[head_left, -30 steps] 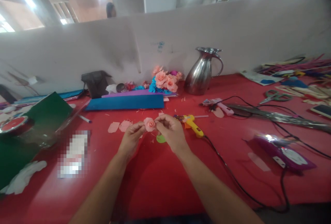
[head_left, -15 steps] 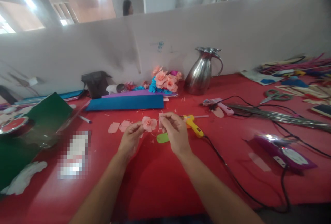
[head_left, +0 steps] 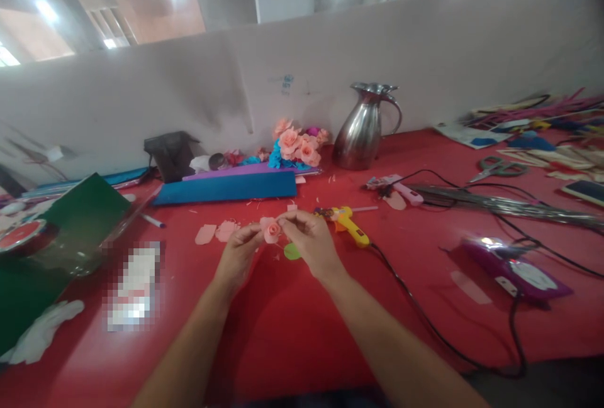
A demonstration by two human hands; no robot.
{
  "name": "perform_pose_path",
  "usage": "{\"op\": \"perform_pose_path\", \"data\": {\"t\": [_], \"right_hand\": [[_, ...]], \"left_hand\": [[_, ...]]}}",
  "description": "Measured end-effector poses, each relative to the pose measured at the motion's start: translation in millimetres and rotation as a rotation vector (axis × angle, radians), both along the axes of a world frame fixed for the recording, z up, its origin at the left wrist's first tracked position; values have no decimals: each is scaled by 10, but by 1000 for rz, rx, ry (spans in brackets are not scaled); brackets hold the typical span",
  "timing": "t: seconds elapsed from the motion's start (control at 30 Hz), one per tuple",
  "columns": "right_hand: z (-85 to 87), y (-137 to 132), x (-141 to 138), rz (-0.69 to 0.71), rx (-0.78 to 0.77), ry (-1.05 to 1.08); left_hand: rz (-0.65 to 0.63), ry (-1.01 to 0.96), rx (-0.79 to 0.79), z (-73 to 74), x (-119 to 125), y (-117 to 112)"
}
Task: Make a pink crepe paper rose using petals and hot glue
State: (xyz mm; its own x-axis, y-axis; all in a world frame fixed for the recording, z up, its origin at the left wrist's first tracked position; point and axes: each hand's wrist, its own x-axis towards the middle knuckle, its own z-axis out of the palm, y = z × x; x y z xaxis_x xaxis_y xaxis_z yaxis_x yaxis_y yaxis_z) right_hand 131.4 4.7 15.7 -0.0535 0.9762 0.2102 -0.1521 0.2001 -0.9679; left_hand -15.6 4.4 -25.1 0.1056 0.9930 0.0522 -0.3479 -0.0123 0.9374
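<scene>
A small pink paper rose (head_left: 270, 229) is held above the red table (head_left: 292, 332), near its middle. My left hand (head_left: 239, 254) pinches it from the left and below. From the right, my right hand (head_left: 309, 241) has its fingertips closed on the rose's edge. A green paper leaf (head_left: 292, 251) lies on the table just under my right hand. Loose pink petals (head_left: 218, 232) lie to the left of my left hand. A yellow glue gun (head_left: 348, 224) rests just right of my right hand, with its black cord trailing toward me.
Finished pink paper roses (head_left: 297, 144) and a steel jug (head_left: 364, 126) stand at the back by the white partition. Blue and purple paper sheets (head_left: 226, 185) lie behind the hands. Green sheets (head_left: 56, 232) lie left; a purple device (head_left: 516, 263), wires and scissors (head_left: 500, 168) lie right.
My right hand, apart from the rose half a second ago with a small pink piece, has come back to it and pinches its edge. The view shifted slightly.
</scene>
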Motion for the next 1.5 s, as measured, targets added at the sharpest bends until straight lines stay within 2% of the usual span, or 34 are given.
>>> {"op": "perform_pose_path", "data": {"t": [0.27,0.5,0.67,0.83,1.0,1.13,1.3,1.4,1.5], "right_hand": [[16,-41,-2,-65,64,0],[-24,-11,2,-120,31,114],[-131,1,-65,-52,-28,-33],[-219,-19,-130,8,0,-152],[-208,-10,-110,-26,-16,-177],[-178,3,-89,-14,-14,-128],[-140,-15,-84,-11,-74,-27],[-86,-46,-74,15,-73,22],[-36,-73,-63,47,-62,48]], "left_hand": [[19,-26,-4,7,13,16],[69,-132,-61,-19,11,11],[43,-122,-37,-8,23,0],[44,-190,2,-3,29,15],[16,-69,25,-32,17,20],[83,61,2,-67,21,13],[137,51,57,-38,36,1],[160,118,106,-6,31,2],[238,184,88,-6,23,12]]}}
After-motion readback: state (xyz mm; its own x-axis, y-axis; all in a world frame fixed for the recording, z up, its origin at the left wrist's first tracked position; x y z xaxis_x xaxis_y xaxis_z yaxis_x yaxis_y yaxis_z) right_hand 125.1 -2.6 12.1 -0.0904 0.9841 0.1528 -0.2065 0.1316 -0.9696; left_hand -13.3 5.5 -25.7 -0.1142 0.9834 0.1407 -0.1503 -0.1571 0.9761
